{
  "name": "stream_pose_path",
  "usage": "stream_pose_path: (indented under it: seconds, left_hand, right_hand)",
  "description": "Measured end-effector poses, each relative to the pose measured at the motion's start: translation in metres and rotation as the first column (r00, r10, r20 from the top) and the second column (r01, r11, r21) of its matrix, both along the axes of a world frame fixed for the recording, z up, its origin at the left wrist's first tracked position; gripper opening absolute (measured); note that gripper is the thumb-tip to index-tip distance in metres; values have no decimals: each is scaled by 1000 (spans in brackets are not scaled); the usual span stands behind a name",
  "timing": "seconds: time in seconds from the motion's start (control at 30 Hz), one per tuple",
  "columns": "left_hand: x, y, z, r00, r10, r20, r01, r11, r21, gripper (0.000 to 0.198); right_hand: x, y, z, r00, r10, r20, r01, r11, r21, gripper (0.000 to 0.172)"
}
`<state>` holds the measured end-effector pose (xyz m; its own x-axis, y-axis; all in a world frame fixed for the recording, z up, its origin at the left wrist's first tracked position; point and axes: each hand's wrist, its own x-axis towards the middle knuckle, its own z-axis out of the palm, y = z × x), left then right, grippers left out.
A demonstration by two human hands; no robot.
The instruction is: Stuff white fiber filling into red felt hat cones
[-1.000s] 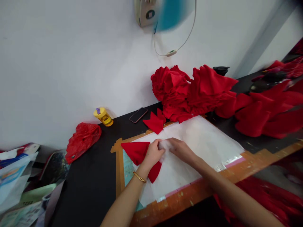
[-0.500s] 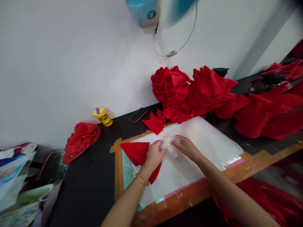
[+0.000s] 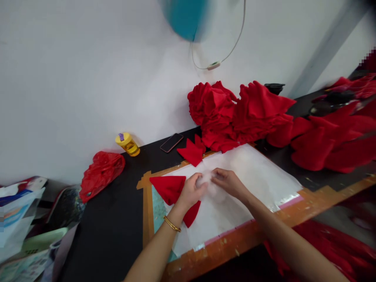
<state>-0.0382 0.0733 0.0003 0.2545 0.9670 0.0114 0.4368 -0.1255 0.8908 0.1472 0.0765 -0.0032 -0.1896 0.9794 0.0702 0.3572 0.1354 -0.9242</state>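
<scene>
A wad of white fluffy stuffing (image 3: 208, 178) is between my two hands, over the white sheet on the table. My left hand (image 3: 192, 190) curls round its left side, thumb and fingers closed on it, with a gold bangle on the wrist. My right hand (image 3: 228, 182) pinches the wad from the right, fingertips bent inward. Against the white sheet (image 3: 270, 174) the edges of the wad are hard to make out. Red cloth pieces (image 3: 169, 187) lie flat under and beside my left wrist, partly hidden by it.
Red cloth pieces are heaped (image 3: 243, 113) at the back by the wall, with more (image 3: 331, 141) to the right. A small red piece (image 3: 191, 152), a phone (image 3: 172, 143), a yellow container (image 3: 128, 144) and a red plastic bag (image 3: 102, 174) lie on the black table. A blue fan (image 3: 185, 17) hangs above.
My left hand has turned, its thumb now spread more to the right beneath the stuffing. My right hand has shifted slightly left. The wad looks more gathered between them.
</scene>
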Motion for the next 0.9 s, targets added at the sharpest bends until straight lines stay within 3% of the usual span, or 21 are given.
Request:
stream_pose_path:
  seconds: [0.17,0.3,0.47,0.53,0.63,0.73,0.8,0.9]
  left_hand:
    - [-15,7,-11,989,141,41,-140,990,-34,13]
    - [-24,7,-3,986,145,81,-141,989,-48,23]
    - [-4,-4,13,986,-114,119,100,989,110,87]
    - [5,-5,12,989,-133,60,127,988,89,79]
    - [6,1,4,1000,9,14,-9,999,-32,41]
    - [-4,7,0,997,77,28,-75,995,-61,28]
    - [-10,6,3,997,39,64,-37,999,-34,45]
    - [-12,0,13,997,-65,51,60,994,94,87]
  right_hand:
    - [10,-2,-7,991,-133,17,133,991,8,21]
    - [26,-2,-9,980,-197,4,197,980,-26,23]
    - [15,-4,-2,980,-171,-97,164,983,-79,26]
    - [9,-4,0,976,-134,-173,115,986,-118,29]
    - [11,-3,0,962,-166,-214,139,981,-138,35]
    - [22,-2,-2,957,-214,-193,186,970,-153,38]
    - [30,-4,0,971,-165,-173,140,979,-146,40]
    - [37,-9,1,996,-52,-71,48,997,-66,53]
